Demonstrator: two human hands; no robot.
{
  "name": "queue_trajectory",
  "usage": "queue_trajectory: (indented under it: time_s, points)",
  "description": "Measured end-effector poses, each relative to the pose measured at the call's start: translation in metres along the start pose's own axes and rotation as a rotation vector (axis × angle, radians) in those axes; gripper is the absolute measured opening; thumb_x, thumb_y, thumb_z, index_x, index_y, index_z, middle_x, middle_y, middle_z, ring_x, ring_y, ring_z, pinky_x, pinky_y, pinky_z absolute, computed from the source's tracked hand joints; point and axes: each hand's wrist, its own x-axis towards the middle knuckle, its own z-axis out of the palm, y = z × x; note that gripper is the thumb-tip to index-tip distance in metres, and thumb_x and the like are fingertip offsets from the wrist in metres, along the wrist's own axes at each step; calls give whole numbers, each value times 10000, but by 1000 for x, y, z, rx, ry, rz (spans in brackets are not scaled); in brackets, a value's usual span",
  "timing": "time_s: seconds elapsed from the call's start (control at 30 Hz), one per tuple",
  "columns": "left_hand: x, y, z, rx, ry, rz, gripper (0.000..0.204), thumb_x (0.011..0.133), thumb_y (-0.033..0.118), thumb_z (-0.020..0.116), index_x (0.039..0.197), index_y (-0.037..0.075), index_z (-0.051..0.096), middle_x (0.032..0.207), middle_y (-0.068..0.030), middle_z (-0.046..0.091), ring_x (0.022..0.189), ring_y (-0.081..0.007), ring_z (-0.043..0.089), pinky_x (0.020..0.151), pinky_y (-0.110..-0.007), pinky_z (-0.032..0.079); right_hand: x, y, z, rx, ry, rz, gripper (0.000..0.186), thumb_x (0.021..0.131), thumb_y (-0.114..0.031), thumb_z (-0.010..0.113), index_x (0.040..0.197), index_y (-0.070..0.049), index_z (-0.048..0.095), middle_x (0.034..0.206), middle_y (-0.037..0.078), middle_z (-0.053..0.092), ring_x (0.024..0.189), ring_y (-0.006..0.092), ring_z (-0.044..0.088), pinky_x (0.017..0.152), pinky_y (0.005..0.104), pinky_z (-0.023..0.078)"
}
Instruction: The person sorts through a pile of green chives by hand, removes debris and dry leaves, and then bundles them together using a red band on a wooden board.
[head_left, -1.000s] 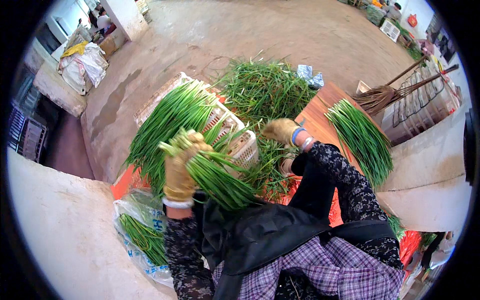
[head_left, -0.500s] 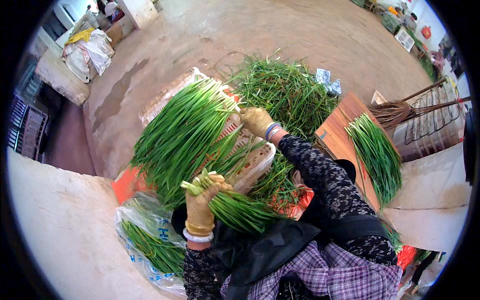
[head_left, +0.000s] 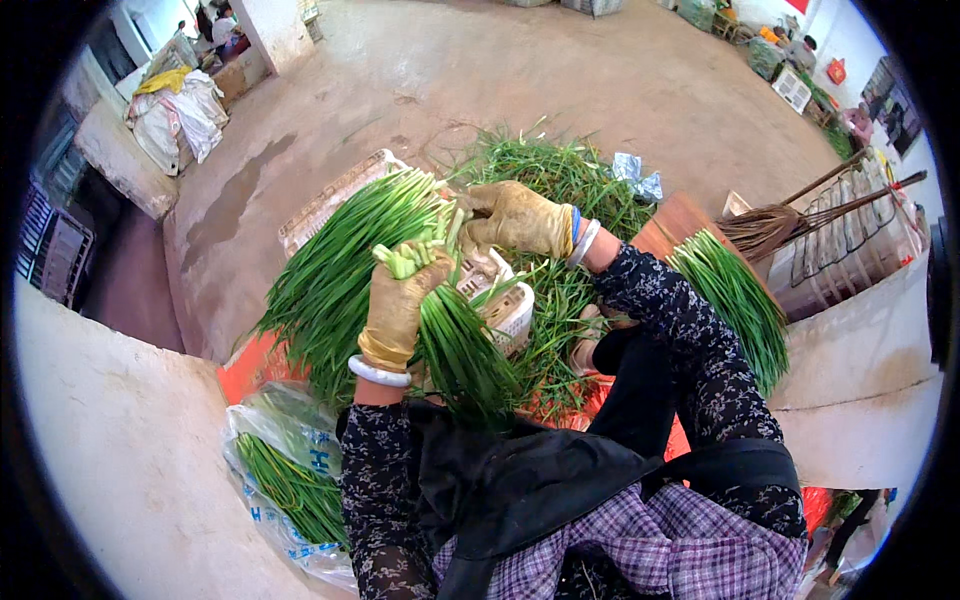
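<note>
Left hand (head_left: 398,308), gloved, fist wrapped around chive bundle (head_left: 455,345) near cut ends; bundle's long axis slants toward lower right of frame, leaf tips at lap. Right hand (head_left: 518,217), gloved, fingers curled onto chive heap (head_left: 340,270) just above, upper centre. White crate (head_left: 500,305) beneath both. Loose chives (head_left: 735,295) at right, broom (head_left: 770,225) beyond.

Green chives (head_left: 455,345), tan gloves on hands (head_left: 398,305), white crate (head_left: 505,310), black floral sleeves (head_left: 680,320), purple plaid skirt (head_left: 640,550)
</note>
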Motion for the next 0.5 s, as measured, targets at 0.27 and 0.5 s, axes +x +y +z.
queue_trajectory:
  time_s: [0.27, 0.5]
  points:
    - [-5, 46, 42, -9, 92, 99, 234, 801, -8, 664, 1034, 3, 648, 972, -22, 655, 841, -125, 599, 787, -281, 490, -28, -51, 4, 44, 293, 91, 252, 898, -266, 682, 980, -33, 635, 852, 107, 663, 784, 208, 643, 706, 332, 523]
    - [-2, 48, 63, -70, 88, 142, 205, 805, -13, 653, 1009, -2, 652, 924, -46, 666, 795, -143, 623, 740, -284, 515, -64, -68, 3, -580, 223, 55, 232, 885, -276, 584, 803, -62, 619, 659, 156, 616, 594, 361, 627, 544, 450, 512]
